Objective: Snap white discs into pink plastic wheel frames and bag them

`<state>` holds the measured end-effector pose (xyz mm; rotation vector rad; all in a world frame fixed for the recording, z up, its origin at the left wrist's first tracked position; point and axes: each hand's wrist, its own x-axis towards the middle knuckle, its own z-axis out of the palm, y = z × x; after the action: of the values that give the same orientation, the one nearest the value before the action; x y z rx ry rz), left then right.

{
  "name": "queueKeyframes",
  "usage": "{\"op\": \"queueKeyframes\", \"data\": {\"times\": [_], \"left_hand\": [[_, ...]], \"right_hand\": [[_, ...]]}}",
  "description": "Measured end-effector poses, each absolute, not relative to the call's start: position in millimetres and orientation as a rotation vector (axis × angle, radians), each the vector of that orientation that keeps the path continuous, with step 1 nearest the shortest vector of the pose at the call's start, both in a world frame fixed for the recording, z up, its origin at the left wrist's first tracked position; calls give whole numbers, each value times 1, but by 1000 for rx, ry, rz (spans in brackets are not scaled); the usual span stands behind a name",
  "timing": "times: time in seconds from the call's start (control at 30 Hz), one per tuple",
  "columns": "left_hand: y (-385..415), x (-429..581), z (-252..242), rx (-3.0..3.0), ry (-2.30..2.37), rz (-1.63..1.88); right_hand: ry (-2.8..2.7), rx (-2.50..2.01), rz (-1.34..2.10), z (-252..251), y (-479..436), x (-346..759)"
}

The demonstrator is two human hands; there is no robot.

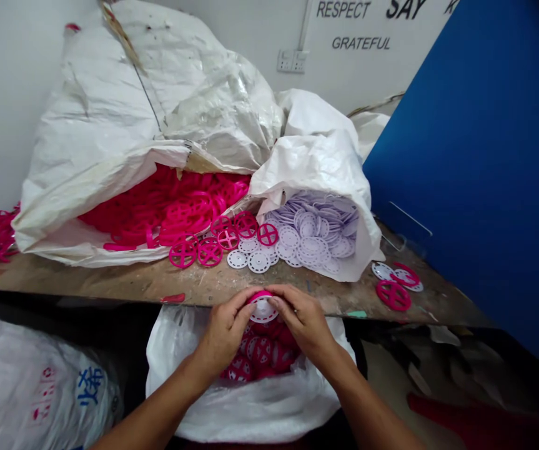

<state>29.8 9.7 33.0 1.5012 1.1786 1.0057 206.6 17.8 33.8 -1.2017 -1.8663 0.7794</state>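
Observation:
Both my hands hold one round piece between them, a white slotted plastic disc [263,309] with a pink ring [260,294] along its far edge. My left hand [226,325] grips its left side, and my right hand [303,319] grips the right side with the thumb on the disc's face. Directly below is an open white bag [250,406] holding pink-and-white round pieces [262,352]. On the table edge beyond my hands lie loose pink cross-spoked rings [209,252] and loose white discs [258,261].
A large white sack [110,112] spills pink rings [189,206]. Beside it, a smaller white sack [316,162] holds white discs [313,247]. A blue panel [479,156] rises at right, near more loose pink rings [393,295]. Another plastic bag [25,381] stands lower left.

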Motion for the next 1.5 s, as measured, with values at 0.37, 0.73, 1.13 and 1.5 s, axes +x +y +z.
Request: {"op": "queueKeyframes", "data": {"times": [0.37,0.73,1.13,1.5], "left_hand": [[-3,37,15,1090,1016,865],[-9,26,10,1219,1000,693],[4,-17,35,1760,1218,558],[109,-64,17,2410,1897,698]], "right_hand": [[-1333,-1138,1426,16,4,204],[-1741,-1212,1219,18,2,208],[-2133,-1320,757,29,40,206],[-2488,-1592,-17,14,111,183]]}}
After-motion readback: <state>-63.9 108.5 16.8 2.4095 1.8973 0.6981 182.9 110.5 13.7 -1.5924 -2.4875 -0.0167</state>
